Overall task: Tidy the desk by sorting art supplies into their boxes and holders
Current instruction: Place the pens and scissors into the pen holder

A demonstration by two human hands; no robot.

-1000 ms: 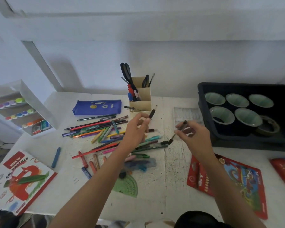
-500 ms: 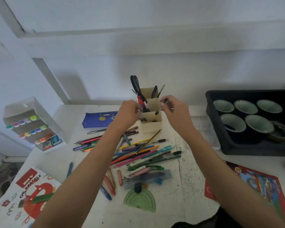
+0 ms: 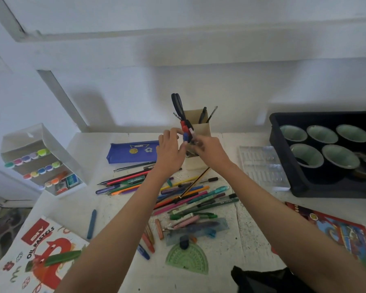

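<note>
A beige pen holder (image 3: 201, 129) stands at the back of the desk with black scissors (image 3: 176, 103), red and blue markers (image 3: 185, 132) and dark pens in it. Both my hands are at its lower front compartment (image 3: 195, 164). My left hand (image 3: 169, 150) touches the blue-capped marker with fairly straight fingers. My right hand (image 3: 210, 151) has its fingers curled and pinches a small dark pen (image 3: 193, 142) over that compartment; most of the pen is hidden. A pile of loose pens and pencils (image 3: 190, 194) lies under my forearms.
A blue pencil case (image 3: 131, 151) and a white marker rack (image 3: 40, 161) are to the left, an oil pastels box (image 3: 36, 248) at front left. A black tray (image 3: 283, 120) with cups and a clear plastic insert (image 3: 262, 166) sit right. A green protractor (image 3: 187, 259), ruler and crayons lie in front.
Both hands moved forward from above the pen pile to the holder, carrying a dark pen each. They now sit lower, at the front compartment, and the left hand's fingers have straightened.
</note>
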